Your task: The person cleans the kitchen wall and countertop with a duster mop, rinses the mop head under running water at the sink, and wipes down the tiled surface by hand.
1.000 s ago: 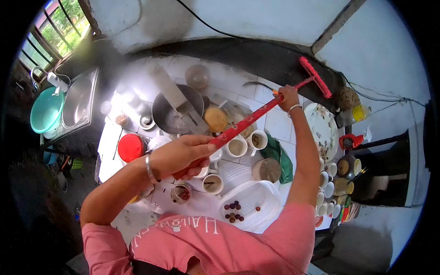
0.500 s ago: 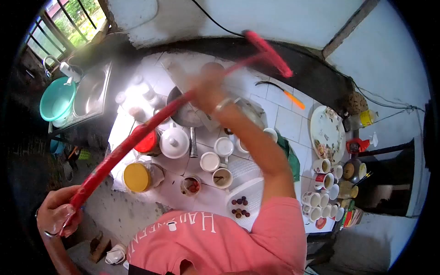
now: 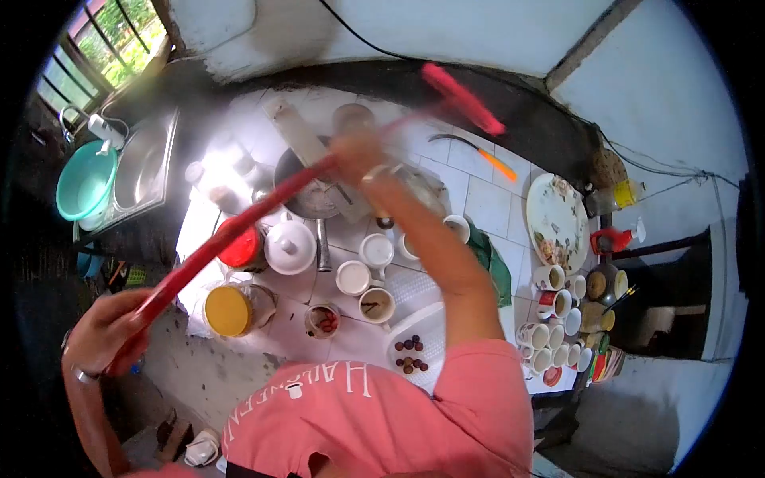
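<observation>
And here it is, a long red brush (image 3: 239, 225) cutting right across the frame, its axis a clean slant from lower left to upper centre! Both hands are clamped on it, set well apart: the left hand (image 3: 103, 334) wraps the butt end over at the lower left, while the right hand (image 3: 357, 155), badly blurred, grips high up near the upper centre. So it's the right that sits nearer the business end: the fuzzy brush head (image 3: 464, 99) lies up and to the right of it, crosswise to the pole, by the dark wall strip (image 3: 550, 107). Is it touching? From here, I can't tell! Below the shaft, on the desk (image 3: 486, 209), look at the red lid (image 3: 237, 248) and the white teapot (image 3: 290, 247), while an orange-handled sickle (image 3: 496, 163) lies just below and right of that pink-red head.
</observation>
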Tool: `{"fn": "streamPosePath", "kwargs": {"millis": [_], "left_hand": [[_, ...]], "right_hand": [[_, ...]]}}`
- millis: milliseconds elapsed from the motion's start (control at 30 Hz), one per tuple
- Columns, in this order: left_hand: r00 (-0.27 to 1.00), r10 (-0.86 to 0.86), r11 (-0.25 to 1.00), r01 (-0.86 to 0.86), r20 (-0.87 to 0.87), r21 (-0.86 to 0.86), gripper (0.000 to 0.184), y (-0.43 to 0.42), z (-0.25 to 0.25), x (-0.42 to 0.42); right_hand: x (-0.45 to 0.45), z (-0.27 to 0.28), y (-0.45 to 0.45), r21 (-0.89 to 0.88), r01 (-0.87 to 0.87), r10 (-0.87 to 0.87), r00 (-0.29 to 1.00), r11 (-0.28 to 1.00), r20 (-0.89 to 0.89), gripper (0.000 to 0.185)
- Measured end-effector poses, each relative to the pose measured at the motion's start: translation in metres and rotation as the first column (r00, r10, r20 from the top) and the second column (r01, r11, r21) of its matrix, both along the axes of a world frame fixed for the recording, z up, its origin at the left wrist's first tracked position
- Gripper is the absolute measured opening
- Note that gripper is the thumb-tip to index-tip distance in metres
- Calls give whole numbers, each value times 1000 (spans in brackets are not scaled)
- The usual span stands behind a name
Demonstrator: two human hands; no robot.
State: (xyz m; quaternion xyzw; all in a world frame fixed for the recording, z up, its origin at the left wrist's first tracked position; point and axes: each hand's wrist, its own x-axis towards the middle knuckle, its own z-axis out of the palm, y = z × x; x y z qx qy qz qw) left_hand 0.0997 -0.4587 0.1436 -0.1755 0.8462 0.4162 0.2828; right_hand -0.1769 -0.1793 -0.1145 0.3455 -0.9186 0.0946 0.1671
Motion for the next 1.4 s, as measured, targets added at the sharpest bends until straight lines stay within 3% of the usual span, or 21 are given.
{"fn": "streamPosePath", "kwargs": {"millis": [33, 100, 133, 267, 300, 367, 433, 467, 533, 633, 700, 800, 867, 933, 1033, 1100, 1167, 1233, 1267, 1367, 1400], "left_hand": [[999, 35, 999, -35, -15, 14, 42, -7, 14, 14], [989, 90, 994, -82, -120, 73, 51, -33, 30, 46], [937, 140, 990, -142, -319, 16, 57, -54, 26, 72], [932, 30, 999, -33, -361, -1, 61, -65, 46, 79], [948, -1, 1000, 0, -318, -3, 61, -58, 40, 65], [967, -88, 996, 91, -238, 0, 58, -26, 21, 25], [965, -193, 978, 203, -179, 38, 50, 15, -8, -22], [956, -245, 963, 259, -159, 74, 46, 36, -20, -41], [990, -113, 976, 96, 80, 198, 38, 82, -30, -63], [974, -207, 960, 184, 92, 211, 35, 84, -37, -65], [981, -183, 976, 173, 67, 132, 36, 57, -27, -53], [970, -243, 970, 243, -2, 10, 41, 20, 14, -23], [998, -49, 998, 48, -26, -48, 51, -15, 29, 18], [993, 27, 996, -36, -111, -82, 57, -32, 53, 55], [947, -96, 986, 48, -306, -161, 58, -71, 70, 103], [931, -103, 986, 48, -351, -162, 56, -69, 70, 109], [957, -122, 990, 100, -262, -97, 53, -54, 65, 89], [961, -173, 981, 148, -214, -130, 52, -42, 52, 66], [955, -212, 966, 171, -210, -196, 54, -39, 43, 54], [959, -284, 949, 281, 0, -142, 57, -8, 54, 10], [951, -306, 928, 309, 45, -210, 49, -9, 60, 7]], "right_hand": [[11, 13, -27, -105, 32, -29, 999, 994, 34, 28], [14, 20, -70, -278, -32, 9, 996, 960, -86, 28], [20, 39, -81, -199, -39, 30, 998, 979, -50, 29], [38, 89, -56, -205, 0, -9, 999, 979, -40, 30], [40, 91, -38, -192, 25, -28, 999, 981, -16, 30], [10, 70, 10, 48, 4, -7, 998, 999, 63, 26], [1, 62, 68, 93, 65, -73, 994, 994, 76, 23], [-16, 37, 102, 243, 89, -126, 982, 966, 141, 22], [-22, 14, 154, 280, 102, -124, 990, 955, 63, 23], [-20, -14, 157, 134, 120, -131, 988, 984, 82, 22], [-9, -6, 113, 194, 145, -156, 987, 970, 41, 21], [5, 14, 33, -41, 67, -60, 987, 997, 151, 25], [23, 36, -25, 37, 108, -112, 986, 993, 120, 31], [33, 41, -64, -200, -43, 59, 996, 979, 74, 34], [47, 69, -92, -317, -114, 113, 993, 941, -23, 26], [62, 97, -75, -238, -66, 69, 998, 969, 3, 26], [65, 98, -45, -210, -23, 10, 998, 978, -63, 27], [48, 78, -19, -14, 31, -30, 998, 999, 53, 30], [45, 70, -9, -37, 45, -43, 997, 998, 60, 30], [38, 54, -1, -84, 86, -83, 995, 993, 46, 30], [36, 47, -11, -82, 92, -91, 996, 992, 17, 30]]}}
